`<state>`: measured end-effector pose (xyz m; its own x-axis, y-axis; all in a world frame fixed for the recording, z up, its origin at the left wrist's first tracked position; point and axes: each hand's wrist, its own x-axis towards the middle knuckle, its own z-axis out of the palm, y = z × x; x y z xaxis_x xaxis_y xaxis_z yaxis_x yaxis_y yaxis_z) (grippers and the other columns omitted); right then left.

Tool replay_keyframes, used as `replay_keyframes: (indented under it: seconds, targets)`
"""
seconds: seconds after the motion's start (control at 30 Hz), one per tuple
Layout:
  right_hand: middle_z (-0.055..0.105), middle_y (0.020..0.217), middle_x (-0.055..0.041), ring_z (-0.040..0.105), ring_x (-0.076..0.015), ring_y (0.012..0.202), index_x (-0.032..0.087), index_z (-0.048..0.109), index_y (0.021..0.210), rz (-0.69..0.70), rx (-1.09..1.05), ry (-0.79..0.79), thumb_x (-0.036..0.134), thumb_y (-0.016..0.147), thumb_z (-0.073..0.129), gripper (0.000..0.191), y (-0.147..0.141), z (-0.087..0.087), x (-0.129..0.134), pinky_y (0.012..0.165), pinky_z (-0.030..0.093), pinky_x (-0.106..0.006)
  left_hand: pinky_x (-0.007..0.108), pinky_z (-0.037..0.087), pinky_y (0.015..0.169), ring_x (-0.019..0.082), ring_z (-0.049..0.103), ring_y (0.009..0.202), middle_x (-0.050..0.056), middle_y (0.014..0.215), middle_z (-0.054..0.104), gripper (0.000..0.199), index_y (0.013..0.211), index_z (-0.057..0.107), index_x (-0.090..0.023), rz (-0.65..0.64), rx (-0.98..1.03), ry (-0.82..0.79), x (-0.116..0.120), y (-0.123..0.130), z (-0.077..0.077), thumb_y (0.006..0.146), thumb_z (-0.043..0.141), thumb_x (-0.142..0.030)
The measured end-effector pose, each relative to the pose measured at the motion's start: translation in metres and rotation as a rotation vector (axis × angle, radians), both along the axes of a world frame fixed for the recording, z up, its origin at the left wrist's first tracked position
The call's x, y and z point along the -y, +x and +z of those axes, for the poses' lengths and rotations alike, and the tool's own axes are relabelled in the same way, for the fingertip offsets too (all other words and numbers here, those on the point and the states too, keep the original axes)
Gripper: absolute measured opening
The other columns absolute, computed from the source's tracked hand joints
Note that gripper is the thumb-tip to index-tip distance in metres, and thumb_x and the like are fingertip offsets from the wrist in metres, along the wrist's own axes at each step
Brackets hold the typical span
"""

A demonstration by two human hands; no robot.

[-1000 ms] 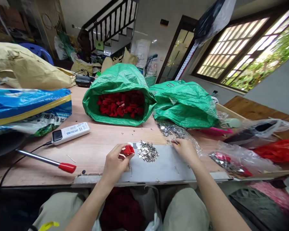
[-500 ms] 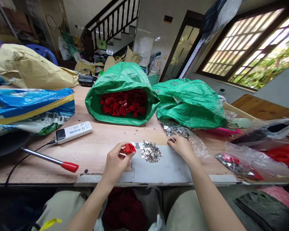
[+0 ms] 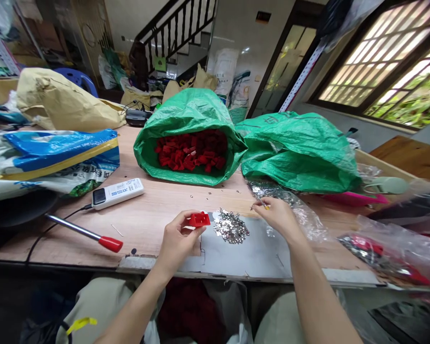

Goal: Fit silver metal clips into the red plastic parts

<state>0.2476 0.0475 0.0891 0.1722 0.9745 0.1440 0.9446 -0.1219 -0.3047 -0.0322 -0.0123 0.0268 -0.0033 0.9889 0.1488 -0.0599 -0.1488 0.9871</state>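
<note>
My left hand (image 3: pixel 177 239) pinches a small red plastic piece (image 3: pixel 199 219) just above the table's front edge. Right beside it lies a pile of small silver metal clips (image 3: pixel 231 227) on a grey sheet (image 3: pixel 251 255). My right hand (image 3: pixel 277 217) is over the right end of that sheet, its fingertips closed on a thin small metal part (image 3: pixel 261 204) at the edge of a clear bag of silver clips (image 3: pixel 272 191). An open green bag (image 3: pixel 186 138) full of red plastic pieces (image 3: pixel 191 152) lies on its side behind the pile.
A second green bag (image 3: pixel 297 150) lies to the right. A blue printed sack (image 3: pixel 53 160), a white remote-like device (image 3: pixel 118 193) and a red-handled metal rod (image 3: pixel 86 234) sit on the left. Clear bags with red and silver parts (image 3: pixel 383 248) crowd the right. A bag of red pieces sits between my knees.
The view has shifted a little. My left hand has turned the red piece and raised it slightly. My right hand has stayed at the clip bag's edge, fingers pinched.
</note>
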Motion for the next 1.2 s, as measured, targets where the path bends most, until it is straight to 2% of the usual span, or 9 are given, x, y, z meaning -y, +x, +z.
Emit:
replay_keyframes:
  seconds: [0.07,0.13,0.2,0.33,0.4,0.7,0.9,1.07,1.2]
  targets:
    - [0.069,0.073,-0.0024,0.058,-0.017,0.061,0.021,0.074,0.086,0.083,-0.183,-0.008,0.043,0.082,0.062,0.025,-0.023,0.009,0.011,0.056,0.04,-0.027,0.025,0.06,0.078,0.018,0.071,0.098,0.004,0.107,0.075,0.028,0.107,0.068,-0.022,0.025,0.022,0.024,-0.001,0.0,0.0,0.079,0.075,-0.025]
    - [0.062,0.064,-0.0006,0.046,-0.0129,0.049,0.018,0.072,0.088,0.19,-0.526,-0.063,0.052,0.078,0.067,0.036,-0.049,0.014,0.022,0.047,0.035,-0.026,0.025,0.061,0.079,0.017,0.071,0.097,0.004,0.106,0.075,0.028,0.105,0.069,-0.022,0.06,0.01,0.062,-0.001,0.0,-0.001,0.078,0.076,-0.024]
    - [0.055,0.058,0.0016,0.041,-0.0111,0.046,0.017,0.07,0.086,0.285,-0.75,-0.112,0.051,0.074,0.072,0.036,-0.073,0.014,0.031,0.044,0.031,-0.025,0.025,0.062,0.077,0.016,0.071,0.093,0.003,0.105,0.075,0.027,0.104,0.07,-0.023,0.09,-0.026,0.111,0.0,0.001,-0.003,0.078,0.077,-0.023]
    - [0.065,0.074,-0.0018,0.056,-0.0149,0.062,0.018,0.069,0.087,0.405,-0.884,-0.057,0.041,0.073,0.076,0.028,-0.101,0.001,0.035,0.055,0.042,-0.026,0.024,0.062,0.074,0.015,0.071,0.089,0.002,0.105,0.075,0.027,0.106,0.071,-0.025,0.1,-0.095,0.225,0.002,0.004,-0.006,0.079,0.077,-0.021]
    - [0.067,0.08,-0.0025,0.06,-0.0169,0.071,0.018,0.068,0.09,0.423,-0.911,-0.024,0.037,0.074,0.075,0.026,-0.105,-0.006,0.032,0.061,0.046,-0.027,0.025,0.062,0.075,0.015,0.071,0.09,0.002,0.107,0.075,0.028,0.107,0.071,-0.025,0.099,-0.127,0.268,0.003,0.005,-0.006,0.08,0.076,-0.02]
    - [0.067,0.081,-0.0017,0.061,-0.0174,0.075,0.018,0.067,0.094,0.456,-0.93,-0.073,0.034,0.077,0.074,0.024,-0.104,-0.022,0.032,0.066,0.048,-0.029,0.024,0.062,0.077,0.015,0.071,0.098,0.002,0.108,0.075,0.032,0.108,0.072,-0.025,0.123,-0.218,0.404,0.005,0.006,-0.006,0.081,0.072,-0.009]
    - [0.056,0.077,0.0043,0.042,-0.0067,0.051,0.02,0.065,0.11,0.32,-1.249,-0.376,0.047,0.066,0.086,0.056,-0.106,-0.019,0.036,0.036,0.034,-0.019,0.028,0.063,0.08,0.017,0.073,0.093,0.003,0.103,0.076,0.031,0.108,0.072,-0.023,0.152,-0.208,0.465,0.006,0.005,-0.01,0.08,0.075,-0.011]
    - [0.044,0.066,0.0096,0.02,-0.002,0.045,0.019,0.063,0.099,0.371,-1.511,-0.639,0.042,0.066,0.089,0.047,-0.106,-0.017,0.039,0.033,0.024,-0.013,0.028,0.063,0.081,0.018,0.073,0.097,0.004,0.106,0.076,0.032,0.108,0.071,-0.023,0.168,-0.184,0.498,0.008,0.005,-0.01,0.08,0.075,-0.009]
    - [0.031,0.057,0.0126,0.011,-0.0036,0.045,0.02,0.062,0.101,0.389,-1.528,-0.669,0.043,0.071,0.086,0.045,-0.101,-0.019,0.041,0.034,0.02,-0.014,0.03,0.064,0.08,0.019,0.073,0.095,0.005,0.104,0.077,0.028,0.107,0.072,-0.022,0.198,-0.194,0.46,0.009,0.006,-0.008,0.081,0.074,-0.013]
